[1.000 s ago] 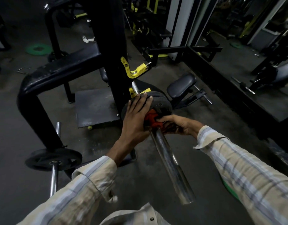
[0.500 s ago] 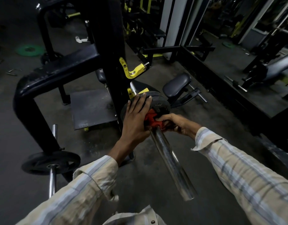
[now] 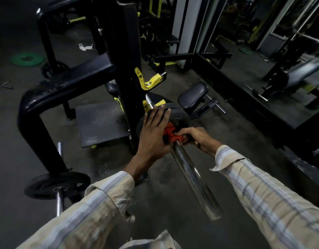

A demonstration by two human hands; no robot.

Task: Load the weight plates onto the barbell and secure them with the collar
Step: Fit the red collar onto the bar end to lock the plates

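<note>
A shiny steel barbell sleeve (image 3: 193, 178) points toward me, resting on a black and yellow rack. Dark weight plates (image 3: 178, 115) sit on it near the rack. A red collar (image 3: 170, 134) is on the sleeve, right against the outer plate. My left hand (image 3: 153, 130) lies flat on the plate face with fingers spread, beside the collar. My right hand (image 3: 195, 137) is closed around the collar from the right; its fingers hide part of the collar.
The black rack post with a yellow hook (image 3: 148, 79) stands just behind the plates. A second bar with a black plate (image 3: 56, 184) lies on the floor at lower left. A padded seat (image 3: 193, 95) is at right, and a green plate (image 3: 27, 59) lies far left.
Both hands stay on the plate and collar. My right hand has shifted slightly on the collar; the view has drifted a little.
</note>
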